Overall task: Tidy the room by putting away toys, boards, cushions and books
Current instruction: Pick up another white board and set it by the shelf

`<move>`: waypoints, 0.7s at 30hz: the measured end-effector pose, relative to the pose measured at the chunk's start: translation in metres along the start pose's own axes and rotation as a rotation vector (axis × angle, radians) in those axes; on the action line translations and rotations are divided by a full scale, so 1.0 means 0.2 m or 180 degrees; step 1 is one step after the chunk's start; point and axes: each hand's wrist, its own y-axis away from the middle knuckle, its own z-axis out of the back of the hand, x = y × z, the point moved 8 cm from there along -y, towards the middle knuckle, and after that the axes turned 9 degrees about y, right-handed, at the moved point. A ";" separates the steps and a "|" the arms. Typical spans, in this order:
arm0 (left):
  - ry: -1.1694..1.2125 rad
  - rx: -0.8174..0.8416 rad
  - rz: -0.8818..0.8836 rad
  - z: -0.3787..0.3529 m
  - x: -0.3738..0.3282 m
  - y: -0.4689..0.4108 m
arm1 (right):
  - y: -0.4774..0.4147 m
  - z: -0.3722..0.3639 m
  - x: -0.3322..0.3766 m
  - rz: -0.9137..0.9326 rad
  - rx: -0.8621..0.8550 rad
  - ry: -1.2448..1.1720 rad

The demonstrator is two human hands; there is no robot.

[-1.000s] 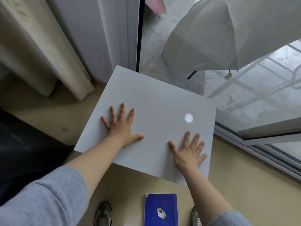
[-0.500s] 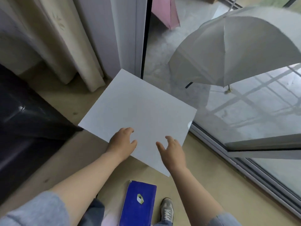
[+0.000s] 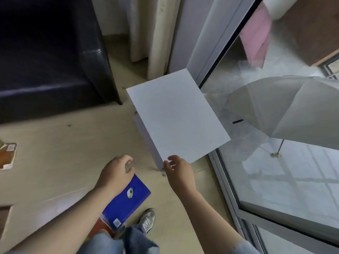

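Observation:
A large white board (image 3: 176, 114) stands tilted on the floor, its far side leaning toward the glass door (image 3: 275, 180). My right hand (image 3: 178, 171) is at the board's near bottom corner, fingers relaxed and fingertips touching the edge. My left hand (image 3: 116, 173) is off the board, loosely curled and holding nothing. It hovers over the top end of a blue book (image 3: 128, 200) that lies on the floor by my shoe (image 3: 146, 219). A red item pokes out under the book's near end.
A black sofa (image 3: 49, 57) fills the upper left, with a cream curtain (image 3: 154, 33) beside it. An open white umbrella (image 3: 293, 110) and a pink cloth (image 3: 256, 35) are beyond the glass. An orange-and-white flat item (image 3: 7, 155) lies at the left edge.
Both hands went from pressing flat on the board to gripping its near edge. Now the left hand has let go and dropped toward the blue book, and the view has swung left.

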 end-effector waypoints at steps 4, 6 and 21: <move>0.0095 -0.0158 0.0375 -0.04 0.33 0.25 | 0.13 -0.26 0.03 0.0336 0.0263 0.0151; 0.0128 -0.0186 0.0595 -0.10 0.51 0.39 | 0.20 -0.39 0.03 0.0465 0.0431 0.0271; 0.0464 -0.0621 0.0847 -0.72 1.52 0.91 | 0.48 -1.53 -0.47 0.0782 0.1048 0.0786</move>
